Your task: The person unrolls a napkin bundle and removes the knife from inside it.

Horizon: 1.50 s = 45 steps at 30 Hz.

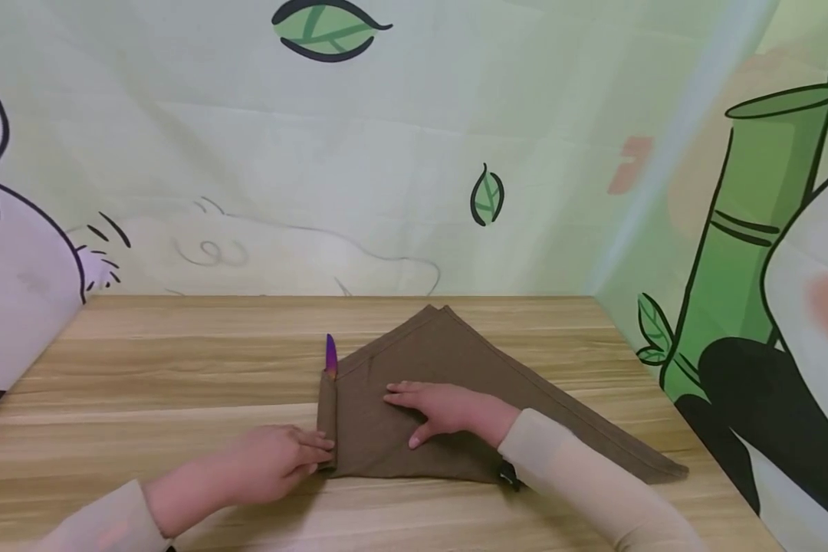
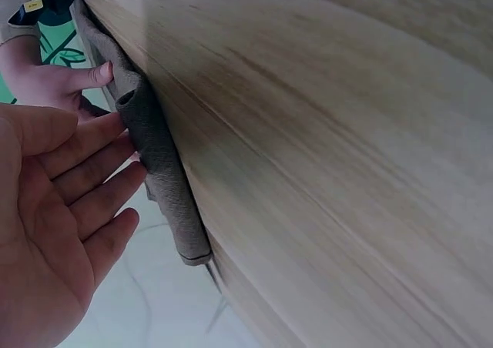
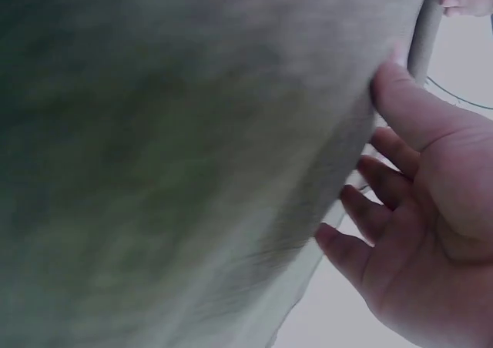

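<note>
A brown cloth (image 1: 414, 353), folded to a pointed shape, lies on the wooden table. Its left edge is rolled into a narrow flap, and a purple knife blade tip (image 1: 330, 354) sticks out from the top of that roll. My left hand (image 1: 276, 460) has its fingertips on the lower part of the roll; in the left wrist view the fingers are nearly straight against the cloth. Spread over the middle of the cloth, my right hand (image 1: 441, 410) rests its fingertips and thumb on it. Whatever part of the knife lies inside the roll is hidden.
The wooden table (image 1: 179, 353) reaches back to a printed backdrop (image 1: 386, 153) with leaves and bamboo. A small black object (image 1: 507, 474) shows at the cloth's lower edge, beside my right sleeve (image 1: 579, 468). The cloth's long tail points right.
</note>
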### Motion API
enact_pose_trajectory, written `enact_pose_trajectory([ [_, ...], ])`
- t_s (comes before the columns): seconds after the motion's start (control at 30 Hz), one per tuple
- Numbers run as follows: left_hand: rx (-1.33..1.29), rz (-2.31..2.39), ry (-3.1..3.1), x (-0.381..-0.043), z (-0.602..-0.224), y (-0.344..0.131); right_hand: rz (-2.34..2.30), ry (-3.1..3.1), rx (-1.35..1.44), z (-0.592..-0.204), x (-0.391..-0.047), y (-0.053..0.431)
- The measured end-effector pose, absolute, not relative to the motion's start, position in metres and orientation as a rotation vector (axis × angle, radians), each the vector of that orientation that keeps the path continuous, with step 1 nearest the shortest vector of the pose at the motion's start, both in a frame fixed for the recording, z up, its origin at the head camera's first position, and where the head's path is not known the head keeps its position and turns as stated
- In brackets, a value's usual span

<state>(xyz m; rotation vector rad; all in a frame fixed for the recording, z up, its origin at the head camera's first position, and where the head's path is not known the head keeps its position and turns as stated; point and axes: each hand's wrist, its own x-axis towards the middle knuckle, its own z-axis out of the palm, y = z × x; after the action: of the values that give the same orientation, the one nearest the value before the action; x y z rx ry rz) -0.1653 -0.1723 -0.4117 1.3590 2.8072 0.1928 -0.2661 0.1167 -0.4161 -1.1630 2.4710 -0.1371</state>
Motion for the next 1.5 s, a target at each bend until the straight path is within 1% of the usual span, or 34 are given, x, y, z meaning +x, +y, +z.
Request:
enact_pose_trajectory([
  [0.2,1.399,0.192,2.823,-0.166,-0.410,-0.170,-0.122,2.475,-1.128,-0.409,-0.264,0.108],
  [0.4,1.426,0.167,2.811,-0.170,-0.407,-0.159,-0.139,2.503,-1.151,-0.406,-0.262,0.087],
  [0.67,1.416,0.001,2.758,-0.172,-0.412,-0.151,0.006,2.511,-1.143,-0.417,-0.257,0.065],
  [0.83,1.442,-0.025,2.788,-0.171,-0.418,-0.156,-0.046,2.515,-1.137,-0.421,-0.255,0.070],
  [1.13,1.480,0.098,2.791,-0.175,-0.424,-0.165,-0.068,2.498,-1.140,-0.422,-0.256,0.083],
  [1.37,1.378,0.159,2.765,-0.170,-0.410,-0.163,-0.100,2.494,-1.113,-0.419,-0.256,0.102],
  [1.5,1.354,0.154,2.770,-0.169,-0.408,-0.163,-0.106,2.492,-1.132,-0.418,-0.257,0.112],
])
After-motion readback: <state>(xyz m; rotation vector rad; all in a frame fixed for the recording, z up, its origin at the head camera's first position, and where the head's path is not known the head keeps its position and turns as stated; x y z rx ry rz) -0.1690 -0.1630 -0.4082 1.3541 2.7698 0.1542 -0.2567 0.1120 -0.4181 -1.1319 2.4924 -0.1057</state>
